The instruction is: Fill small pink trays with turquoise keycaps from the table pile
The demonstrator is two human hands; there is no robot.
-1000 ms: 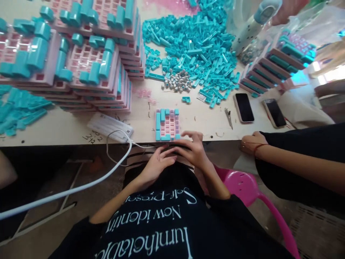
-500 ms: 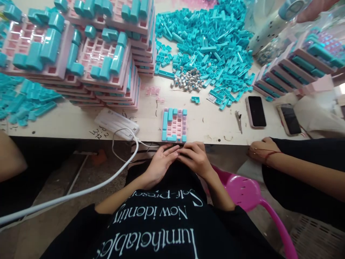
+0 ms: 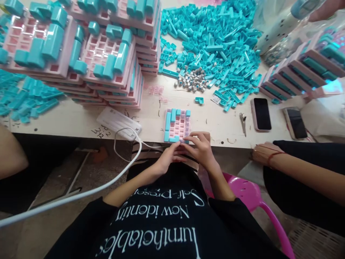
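Note:
A small pink keyboard block (image 3: 178,126) with teal keycaps and clear purple ones lies flat at the table's front edge. My right hand (image 3: 201,148) has its fingertips at the block's lower right corner, touching or just over it. Just below that corner, my left hand (image 3: 168,158) has its fingers stretched towards the block's front edge, their tips close to my right fingers. Neither hand visibly holds anything. Beyond the block lie one loose teal keycap (image 3: 199,100), several clear pink keycaps (image 3: 156,90) and a heap of small grey switch-like parts (image 3: 192,80).
Tall stacks of pink keyboard blocks (image 3: 107,61) stand at left, beside a white power bank (image 3: 118,122) with a cable. A large teal keycap heap (image 3: 212,39) fills the back. At right are a metal clip (image 3: 243,124), two phones (image 3: 261,114) and another person's arm (image 3: 296,162).
My right hand has moved up from my lap onto the block's lower right corner. My left hand has shifted slightly right and turned. The block's corner is now partly hidden by fingers.

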